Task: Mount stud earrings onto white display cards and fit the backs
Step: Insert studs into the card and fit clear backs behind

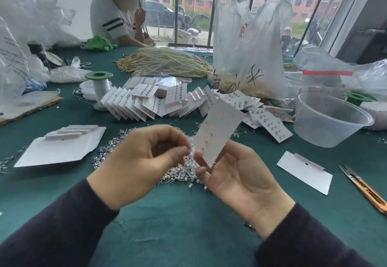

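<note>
Two hands, left hand [144,158] pinch contents blurred, right hand [240,174] gripping card [217,130]

- You had a clear plastic bag [249,42] at upper centre-right of the frame, with large black handwritten characters low on its front, too loose to read.
- Small red print stood higher on that bag, too blurred to read.
</note>
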Demonstrator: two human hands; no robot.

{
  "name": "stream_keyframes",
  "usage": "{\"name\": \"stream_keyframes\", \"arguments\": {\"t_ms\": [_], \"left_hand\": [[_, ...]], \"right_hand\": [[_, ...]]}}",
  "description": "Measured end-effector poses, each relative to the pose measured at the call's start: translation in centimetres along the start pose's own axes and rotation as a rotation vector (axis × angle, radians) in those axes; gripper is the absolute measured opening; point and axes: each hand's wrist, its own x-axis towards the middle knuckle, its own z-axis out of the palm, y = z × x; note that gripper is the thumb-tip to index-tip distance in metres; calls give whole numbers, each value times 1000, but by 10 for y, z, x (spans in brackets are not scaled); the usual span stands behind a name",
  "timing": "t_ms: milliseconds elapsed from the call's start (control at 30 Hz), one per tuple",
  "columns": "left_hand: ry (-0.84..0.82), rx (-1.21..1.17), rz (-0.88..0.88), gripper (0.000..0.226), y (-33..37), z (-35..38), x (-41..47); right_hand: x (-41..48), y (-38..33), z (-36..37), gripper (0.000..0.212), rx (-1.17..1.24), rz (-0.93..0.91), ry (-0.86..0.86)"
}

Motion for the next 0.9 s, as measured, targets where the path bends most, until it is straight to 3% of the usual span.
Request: {"name": "stream_keyframes", "arguments": {"t_ms": [100,300,433,900], "left_hand": [[138,-247,50,8,0,5,0],[187,51,239,11,-2,15,-1],[203,84,253,12,-1,17,-2],[204,94,207,15,-2,16,-2]], "right_hand": [[-2,3,0,31,-20,34,-92],[-8,12,5,18,-43,117,-310],[-8,14,6,23,37,162,-393],[-8,13,6,18,-38,156,-370]]}}
